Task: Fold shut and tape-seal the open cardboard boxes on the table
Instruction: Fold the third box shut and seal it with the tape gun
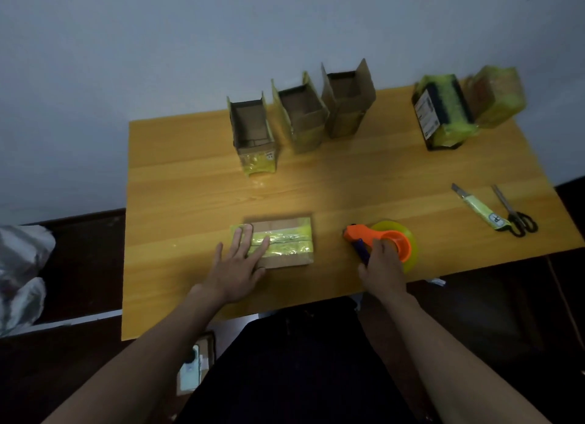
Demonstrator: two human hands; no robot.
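left hand (235, 262) flat, fingers spread on taped box (281, 244) (long axis left-right) | right hand (381, 265) grips tape dispenser (387, 243), just right | 3 open boxes (297, 119) beyond

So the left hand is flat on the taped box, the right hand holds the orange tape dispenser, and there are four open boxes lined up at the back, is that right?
Not quite: the head view shows three open boxes at the back, not four. The rest holds: the left hand lies flat on the taped box, and the right hand holds the orange tape dispenser.
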